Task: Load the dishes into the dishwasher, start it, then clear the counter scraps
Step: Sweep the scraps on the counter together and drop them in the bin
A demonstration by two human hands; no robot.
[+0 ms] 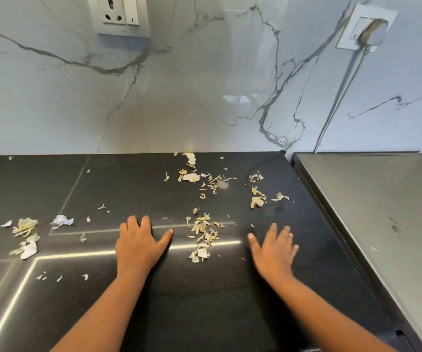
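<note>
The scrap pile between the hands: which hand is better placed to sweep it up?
Probably the left hand: its thumb points at the scrap pile and lies nearer. The right hand is farther away.

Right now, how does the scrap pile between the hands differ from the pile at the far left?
The middle pile lies between the left hand and right hand, long and narrow, within easy reach. The left pile sits farther out, split into looser clumps. Both are pale, dry peelings on the dark counter.
</note>
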